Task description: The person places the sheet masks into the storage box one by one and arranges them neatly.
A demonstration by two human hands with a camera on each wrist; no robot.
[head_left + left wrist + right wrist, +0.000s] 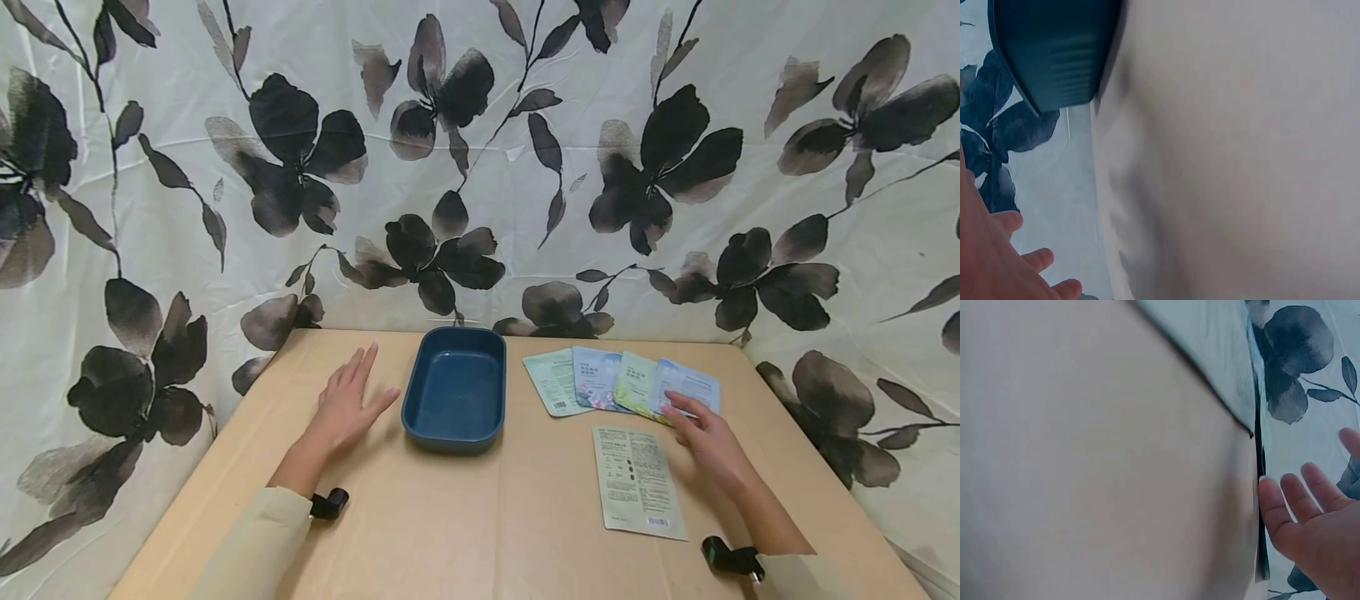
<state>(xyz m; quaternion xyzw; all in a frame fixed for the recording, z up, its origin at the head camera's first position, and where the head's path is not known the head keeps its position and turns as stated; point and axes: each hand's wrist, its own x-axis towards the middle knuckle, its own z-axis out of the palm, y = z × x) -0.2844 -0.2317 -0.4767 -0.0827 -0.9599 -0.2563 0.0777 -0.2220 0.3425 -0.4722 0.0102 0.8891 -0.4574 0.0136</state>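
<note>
My left hand (347, 414) is held just left of a dark blue rectangular tray (453, 442), apart from it, with fingers extended and thumb spread. Its fingers (1038, 259) show at the lower left of the left wrist view, holding nothing. Over the near edge of the rightmost blue sachet (688, 382) hovers my right hand (708, 442), fingers loosely bent; whether a fingertip touches it I cannot tell. That sachet fans out with a green sachet (636, 379), a lilac-blue sachet (596, 375) and a mint sachet (557, 383). Nearer lies a larger pale sachet (637, 483), printed side up.
The tray holds nothing visible. All of this stands on a light wooden table (480, 533). A floral cloth (525, 167) hangs right behind the table's back edge and along its sides. In the right wrist view, the pale sachet (1216, 344) lies close to the hand.
</note>
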